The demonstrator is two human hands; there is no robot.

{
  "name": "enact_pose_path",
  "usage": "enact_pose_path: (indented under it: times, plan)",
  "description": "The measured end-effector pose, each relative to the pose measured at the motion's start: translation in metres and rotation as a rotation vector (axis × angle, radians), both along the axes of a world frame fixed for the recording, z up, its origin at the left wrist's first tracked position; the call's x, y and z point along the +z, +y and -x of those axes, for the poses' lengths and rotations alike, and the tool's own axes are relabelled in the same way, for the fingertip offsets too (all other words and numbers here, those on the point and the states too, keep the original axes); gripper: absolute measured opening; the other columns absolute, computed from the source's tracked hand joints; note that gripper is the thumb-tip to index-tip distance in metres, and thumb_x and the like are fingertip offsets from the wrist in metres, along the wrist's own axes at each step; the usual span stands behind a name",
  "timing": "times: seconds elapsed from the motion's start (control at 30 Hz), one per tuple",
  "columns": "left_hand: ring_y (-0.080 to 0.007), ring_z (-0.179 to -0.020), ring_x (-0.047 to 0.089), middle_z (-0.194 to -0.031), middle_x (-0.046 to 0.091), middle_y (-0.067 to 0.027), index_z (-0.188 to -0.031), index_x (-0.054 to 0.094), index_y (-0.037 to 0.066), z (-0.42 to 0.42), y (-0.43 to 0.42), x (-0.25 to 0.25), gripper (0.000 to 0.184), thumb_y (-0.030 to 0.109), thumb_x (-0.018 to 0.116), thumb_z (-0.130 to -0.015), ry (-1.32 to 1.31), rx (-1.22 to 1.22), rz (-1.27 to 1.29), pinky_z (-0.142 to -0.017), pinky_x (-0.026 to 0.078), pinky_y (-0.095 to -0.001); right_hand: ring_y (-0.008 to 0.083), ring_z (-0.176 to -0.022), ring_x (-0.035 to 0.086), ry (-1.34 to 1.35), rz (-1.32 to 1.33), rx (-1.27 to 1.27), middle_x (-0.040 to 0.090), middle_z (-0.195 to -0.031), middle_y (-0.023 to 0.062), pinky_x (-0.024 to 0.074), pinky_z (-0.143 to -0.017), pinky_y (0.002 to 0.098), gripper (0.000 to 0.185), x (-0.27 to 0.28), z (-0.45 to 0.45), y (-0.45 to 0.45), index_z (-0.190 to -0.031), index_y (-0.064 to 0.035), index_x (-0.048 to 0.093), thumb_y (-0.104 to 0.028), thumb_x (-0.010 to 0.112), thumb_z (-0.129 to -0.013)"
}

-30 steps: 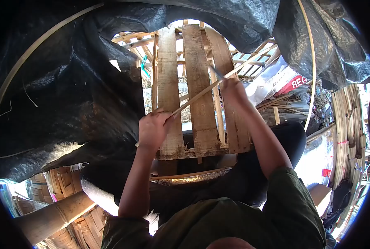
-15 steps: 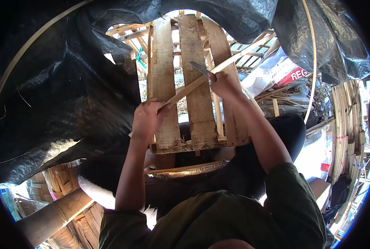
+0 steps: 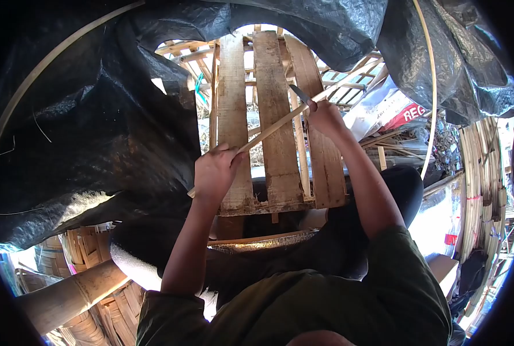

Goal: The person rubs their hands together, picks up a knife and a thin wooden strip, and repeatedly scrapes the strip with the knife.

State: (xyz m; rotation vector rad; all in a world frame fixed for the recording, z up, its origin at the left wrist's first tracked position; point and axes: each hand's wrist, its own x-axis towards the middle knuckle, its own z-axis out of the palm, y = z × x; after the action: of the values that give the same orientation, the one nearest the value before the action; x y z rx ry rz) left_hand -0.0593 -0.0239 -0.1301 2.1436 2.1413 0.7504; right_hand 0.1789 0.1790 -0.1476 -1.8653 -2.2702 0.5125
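Observation:
A long, pale strip that looks like split bamboo (image 3: 271, 129) runs diagonally in front of me, from below my left hand up to the far right. My left hand (image 3: 216, 171) is closed around its lower part, and a short end sticks out under the wrist. In my right hand (image 3: 328, 119) is a knife, its handle mostly hidden by the fingers. The knife's blade (image 3: 300, 94) points up and left and crosses the strip, seemingly touching it. Beneath both hands stands a slatted wooden bench (image 3: 277, 167) made of rough planks.
Black plastic sheeting (image 3: 113, 132) hangs at the left and overhead. A white and red sack (image 3: 404, 112) lies at the right, near bundled bamboo strips (image 3: 475, 184). A thick bamboo pole (image 3: 75, 294) is at lower left. My bent legs flank the bench.
My right hand and the knife have moved right, up along the strip. My left hand has shifted slightly right and down, and the strip has turned so its narrower face shows.

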Motion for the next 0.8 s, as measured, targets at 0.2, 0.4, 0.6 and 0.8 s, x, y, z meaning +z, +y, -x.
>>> enact_pose_path:
  times: [0.2,0.4,0.6,0.8]
  plan:
    - [-0.0275,-0.068,0.066,-0.078,0.062,-0.0065,-0.09,0.071,0.009,0.0,0.001,-0.002,0.018,0.027,0.07,-0.088,-0.015,-0.016,-0.005,-0.06,0.053,-0.0385,0.0466,-0.082,0.068,0.107,0.155,0.168,0.068,-0.087,0.0312,0.0555,-0.076,0.0522,0.047,0.018,0.041,-0.065,-0.095,0.0058,0.067,-0.034,0.044,-0.102]
    - [-0.0296,-0.069,0.066,-0.081,0.064,-0.007,-0.084,0.069,0.008,-0.007,-0.003,0.006,0.019,0.026,0.07,-0.088,0.003,0.017,0.011,-0.061,0.053,-0.0396,0.0442,-0.084,0.069,0.133,0.268,0.223,0.069,-0.083,0.0283,0.0549,-0.077,0.0513,0.051,0.027,0.035,-0.053,-0.091,0.0048,0.069,-0.042,0.05,-0.098]
    - [-0.0311,-0.073,0.067,-0.081,0.065,-0.0075,-0.08,0.068,0.009,-0.021,-0.012,0.012,0.018,0.025,0.075,-0.084,0.01,0.1,0.033,-0.064,0.054,-0.0405,0.0399,-0.082,0.072,0.265,0.287,0.03,0.07,-0.08,0.0258,0.0568,-0.075,0.0488,0.06,0.03,0.028,-0.049,-0.086,0.0029,0.071,-0.056,0.063,-0.085]
    - [-0.0303,-0.076,0.069,-0.089,0.065,-0.0076,-0.086,0.063,0.01,-0.024,-0.017,0.026,0.02,0.028,0.069,-0.089,0.038,0.13,0.045,-0.065,0.055,-0.041,0.0397,-0.09,0.071,0.225,0.273,-0.026,0.071,-0.09,0.0279,0.0569,-0.079,0.0465,0.054,0.03,0.027,-0.048,-0.09,0.0032,0.071,-0.05,0.067,-0.081]
